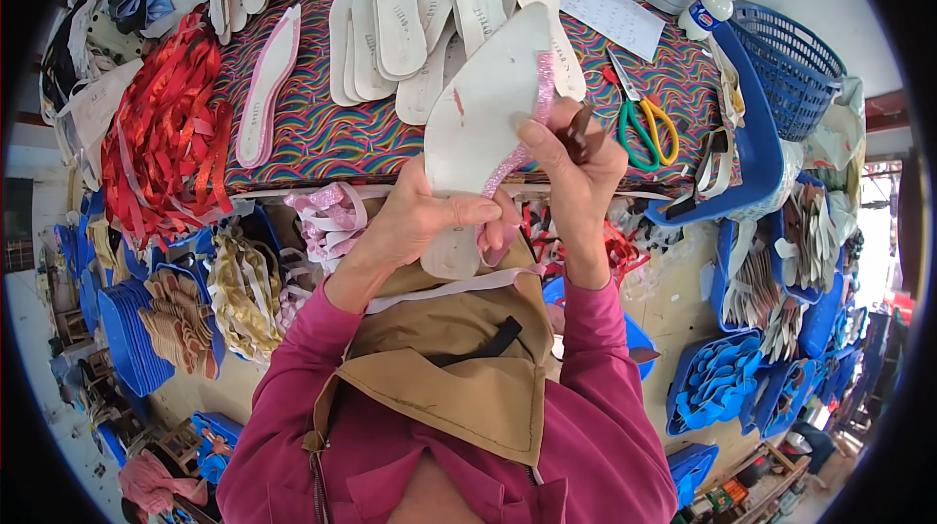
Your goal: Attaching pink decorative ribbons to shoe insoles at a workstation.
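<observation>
Over the table's near edge I hold a white shoe insole (478,95), its broad end pointing away from me. My left hand (415,217) is closed around its narrower part, thumb flat on top. A glittery pink strip (545,80) runs along the insole's right edge and curves down toward the narrow end. With my right hand (583,173) I pinch that edge and strip, thumb on top. Something dark brown (584,134) pokes out at its fingers; I cannot tell what it is. A pink-edged insole stack (267,90) lies to the left on the patterned cloth.
More white insoles (400,17) are piled at the back. Red ribbons (161,134) heap at the left. Scissors (639,119) with green and yellow handles lie at the right, near a paper sheet (610,12), a bottle (711,9) and a blue basket (786,65). Pink strips (327,221) hang below the edge.
</observation>
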`<state>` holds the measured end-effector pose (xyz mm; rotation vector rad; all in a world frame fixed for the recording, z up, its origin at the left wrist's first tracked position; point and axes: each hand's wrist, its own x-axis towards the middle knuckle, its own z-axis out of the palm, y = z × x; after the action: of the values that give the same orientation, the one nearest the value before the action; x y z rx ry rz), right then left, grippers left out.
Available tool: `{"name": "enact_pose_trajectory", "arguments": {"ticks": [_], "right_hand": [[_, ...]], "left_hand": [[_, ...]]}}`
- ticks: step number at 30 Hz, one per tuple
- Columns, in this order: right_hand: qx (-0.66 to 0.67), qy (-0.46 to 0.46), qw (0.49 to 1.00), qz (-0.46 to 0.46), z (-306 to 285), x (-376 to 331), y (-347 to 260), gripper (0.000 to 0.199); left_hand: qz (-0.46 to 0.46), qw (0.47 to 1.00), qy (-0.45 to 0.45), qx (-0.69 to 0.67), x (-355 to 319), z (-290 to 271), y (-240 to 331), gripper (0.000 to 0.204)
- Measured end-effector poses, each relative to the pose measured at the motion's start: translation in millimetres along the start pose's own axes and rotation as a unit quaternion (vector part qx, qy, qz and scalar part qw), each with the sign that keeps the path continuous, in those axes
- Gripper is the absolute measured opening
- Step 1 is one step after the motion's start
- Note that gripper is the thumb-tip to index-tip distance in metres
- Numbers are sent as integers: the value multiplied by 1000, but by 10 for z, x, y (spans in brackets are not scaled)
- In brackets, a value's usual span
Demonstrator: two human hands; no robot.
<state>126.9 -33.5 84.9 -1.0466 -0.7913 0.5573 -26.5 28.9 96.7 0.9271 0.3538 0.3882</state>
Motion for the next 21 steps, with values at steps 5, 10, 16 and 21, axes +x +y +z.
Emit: {"name": "enact_pose_trajectory", "arguments": {"ticks": [5,10,16,21], "right_hand": [[62,37,997,23,13,121,-51,5],[33,10,999,17,-15,154,-13,2],[22,10,999,26,17,131,-46,4],[25,-6,999,47,94,-139,-99,17]], "left_hand": [[-30,999,0,-11,-40,-16,-48,47],[-46,999,15,12,-57,-48,-46,48],[-42,998,37,36,-33,-72,-6,35],[28,995,89,35,93,-103,208,24]]}}
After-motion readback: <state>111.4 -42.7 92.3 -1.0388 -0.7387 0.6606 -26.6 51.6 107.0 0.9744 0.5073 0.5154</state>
